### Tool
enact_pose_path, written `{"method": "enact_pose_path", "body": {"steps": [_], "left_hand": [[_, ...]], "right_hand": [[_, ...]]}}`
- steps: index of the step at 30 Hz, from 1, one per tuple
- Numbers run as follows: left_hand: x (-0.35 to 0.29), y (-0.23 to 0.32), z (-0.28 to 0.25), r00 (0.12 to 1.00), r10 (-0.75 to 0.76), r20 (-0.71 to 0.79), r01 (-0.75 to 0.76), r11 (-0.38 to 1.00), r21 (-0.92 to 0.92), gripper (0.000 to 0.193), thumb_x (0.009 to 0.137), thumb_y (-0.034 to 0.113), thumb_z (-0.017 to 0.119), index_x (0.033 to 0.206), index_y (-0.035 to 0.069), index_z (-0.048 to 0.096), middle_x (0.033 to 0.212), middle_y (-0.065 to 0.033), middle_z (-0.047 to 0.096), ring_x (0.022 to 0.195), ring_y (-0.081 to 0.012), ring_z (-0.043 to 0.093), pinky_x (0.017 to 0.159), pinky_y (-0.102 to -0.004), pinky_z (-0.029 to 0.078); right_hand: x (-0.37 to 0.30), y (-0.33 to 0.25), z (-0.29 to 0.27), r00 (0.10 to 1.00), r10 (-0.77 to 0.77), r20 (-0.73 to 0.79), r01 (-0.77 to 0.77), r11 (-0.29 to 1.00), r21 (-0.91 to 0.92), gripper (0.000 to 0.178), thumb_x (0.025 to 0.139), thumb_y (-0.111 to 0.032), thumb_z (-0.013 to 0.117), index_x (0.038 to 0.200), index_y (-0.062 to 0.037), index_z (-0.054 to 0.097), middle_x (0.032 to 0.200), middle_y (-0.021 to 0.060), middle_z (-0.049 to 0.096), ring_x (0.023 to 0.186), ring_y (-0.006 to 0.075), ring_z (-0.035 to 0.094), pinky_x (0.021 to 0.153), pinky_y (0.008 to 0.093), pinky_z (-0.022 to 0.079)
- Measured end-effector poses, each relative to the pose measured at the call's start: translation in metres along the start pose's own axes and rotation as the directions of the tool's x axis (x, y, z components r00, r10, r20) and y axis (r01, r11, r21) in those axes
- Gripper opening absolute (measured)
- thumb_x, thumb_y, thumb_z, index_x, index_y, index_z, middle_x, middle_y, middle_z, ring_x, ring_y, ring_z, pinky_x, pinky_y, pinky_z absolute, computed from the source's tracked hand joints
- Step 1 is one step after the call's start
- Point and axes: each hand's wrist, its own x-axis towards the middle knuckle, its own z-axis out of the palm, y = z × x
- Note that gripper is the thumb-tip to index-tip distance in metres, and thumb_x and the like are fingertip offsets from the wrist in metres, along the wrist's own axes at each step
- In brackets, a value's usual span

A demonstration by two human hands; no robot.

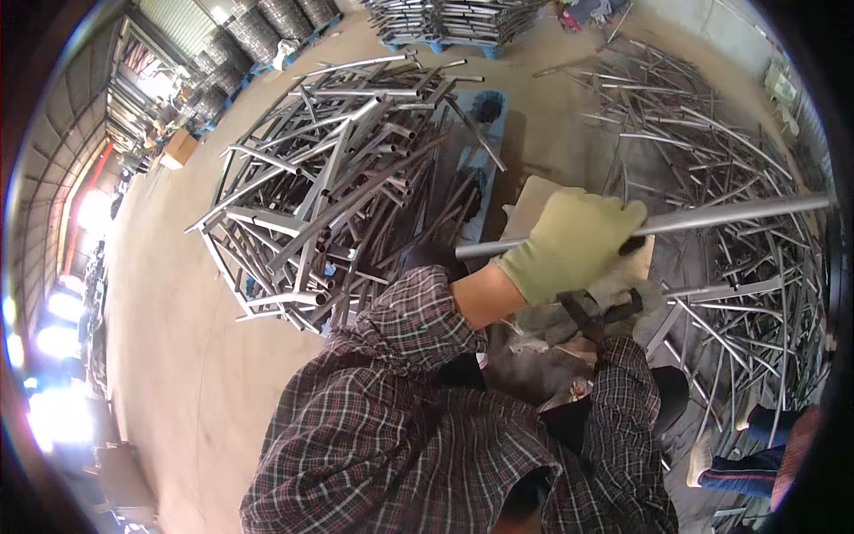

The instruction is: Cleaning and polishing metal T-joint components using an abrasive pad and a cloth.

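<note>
My left hand [569,242], in a pale yellow-green glove, is closed around a long grey metal tube [738,214]. The tube runs nearly level across the front of me, its right end reaching far to the right. Below the tube is my right hand [614,307], among greyish cloth and dark strap-like pieces. Its fingers do not show clearly, so whether it grips anything is unclear. A tan board or cardboard piece [532,198] shows just behind my left glove.
Left of me, a tangled heap of metal tube frames [329,178] lies by a blue pallet [489,147]. Loose tubes [712,151] cover the floor at right. Stacked frames [445,20] stand at the back. Another person's legs [747,458] are at lower right.
</note>
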Motion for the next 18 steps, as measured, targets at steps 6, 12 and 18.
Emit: {"method": "enact_pose_path", "body": {"steps": [6,12,18], "left_hand": [[0.002,-0.001,0.019,0.986,-0.149,-0.08,0.153,0.987,0.046,0.027,0.083,0.032,0.066,0.093,0.01,0.054,0.072,-0.0068,0.061,0.067,-0.0303,0.063,0.065,-0.0436,0.047],[-0.005,-0.008,0.015,0.993,-0.058,-0.099,0.062,0.997,0.04,0.027,0.078,0.031,0.067,0.091,0.01,0.055,0.068,-0.0068,0.06,0.063,-0.0292,0.063,0.058,-0.0456,0.045],[-0.02,-0.02,0.015,0.985,-0.117,-0.124,0.111,0.992,-0.055,0.022,0.073,0.025,0.07,0.085,0.01,0.059,0.074,-0.0082,0.065,0.069,-0.0292,0.066,0.063,-0.04,0.048]], "right_hand": [[0.002,0.002,0.003,1.0,-0.021,-0.011,0.021,1.0,0.0,0.015,0.092,-0.022,0.05,0.081,-0.0142,0.058,0.077,-0.0018,0.055,0.069,0.0161,0.058,0.06,0.0337,0.048],[0.029,-0.006,-0.008,0.901,-0.241,-0.361,0.199,0.968,-0.151,0.015,0.092,-0.023,0.052,0.082,-0.0143,0.059,0.079,-0.0019,0.058,0.07,0.016,0.059,0.061,0.034,0.049],[0.004,0.039,0.002,0.806,-0.447,-0.389,0.033,0.689,-0.724,0.015,0.092,-0.023,0.053,0.082,-0.0145,0.061,0.081,-0.002,0.06,0.072,0.0158,0.061,0.063,0.0342,0.05]]}}
